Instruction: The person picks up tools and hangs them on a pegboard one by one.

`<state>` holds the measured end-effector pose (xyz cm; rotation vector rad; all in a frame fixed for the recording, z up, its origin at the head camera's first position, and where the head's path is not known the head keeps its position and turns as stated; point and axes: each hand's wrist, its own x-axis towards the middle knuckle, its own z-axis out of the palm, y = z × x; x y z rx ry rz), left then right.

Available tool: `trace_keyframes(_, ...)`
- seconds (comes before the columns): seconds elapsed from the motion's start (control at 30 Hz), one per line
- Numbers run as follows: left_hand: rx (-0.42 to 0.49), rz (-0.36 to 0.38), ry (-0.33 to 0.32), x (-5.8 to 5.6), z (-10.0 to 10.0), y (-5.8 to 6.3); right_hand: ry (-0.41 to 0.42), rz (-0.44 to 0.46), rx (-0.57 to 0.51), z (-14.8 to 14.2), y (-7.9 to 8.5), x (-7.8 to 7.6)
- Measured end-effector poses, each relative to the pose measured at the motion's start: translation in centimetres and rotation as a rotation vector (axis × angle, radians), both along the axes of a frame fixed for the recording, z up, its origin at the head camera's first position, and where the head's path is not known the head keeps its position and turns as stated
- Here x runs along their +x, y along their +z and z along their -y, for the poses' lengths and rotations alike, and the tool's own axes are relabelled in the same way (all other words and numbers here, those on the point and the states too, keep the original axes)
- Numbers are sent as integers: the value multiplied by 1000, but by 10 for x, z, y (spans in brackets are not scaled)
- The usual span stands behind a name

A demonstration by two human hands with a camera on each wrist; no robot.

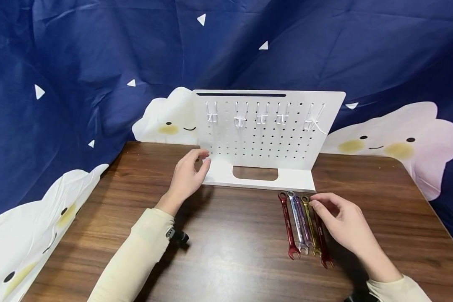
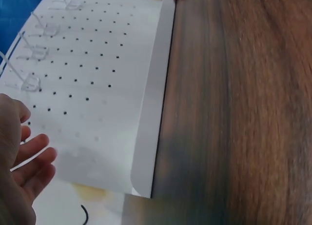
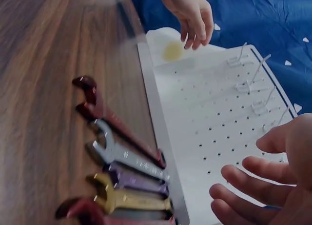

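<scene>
A white pegboard (image 1: 222,161) with a flat base stands upright on the wooden table. My left hand (image 1: 186,174) hovers by its lower left edge, fingers loosely bent; in the left wrist view that hand (image 2: 29,166) holds nothing. Combination wrenches lie side by side before the base: a red wrench (image 1: 288,222), a silver wrench (image 1: 296,218), a purple wrench (image 1: 303,222), a gold wrench (image 1: 311,228) and another red wrench (image 1: 322,241). Over the last one's upper end is my right hand (image 1: 345,222). In the right wrist view its fingers (image 3: 248,178) are spread and apart from the wrenches.
White wire hooks (image 1: 262,118) stick out from the upper part of the pegboard. Behind the table (image 1: 226,251) hangs a dark blue cloth (image 1: 226,63) with clouds and white triangles printed on it.
</scene>
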<state>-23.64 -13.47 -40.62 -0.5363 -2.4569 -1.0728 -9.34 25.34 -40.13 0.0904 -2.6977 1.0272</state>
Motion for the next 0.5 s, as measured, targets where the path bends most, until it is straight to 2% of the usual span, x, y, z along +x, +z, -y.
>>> trace_keyframes(0.13, 40, 36, 5, -5, 3, -3, -13, 2, 17, -8, -7, 3)
trace_keyframes(0.3, 92, 44, 1, -15, 7, -8, -4, 31, 23, -17, -17, 7)
trace_keyframes(0.5, 171, 91, 34, -28, 14, -8, 32, 114, -85, -26, -27, 8)
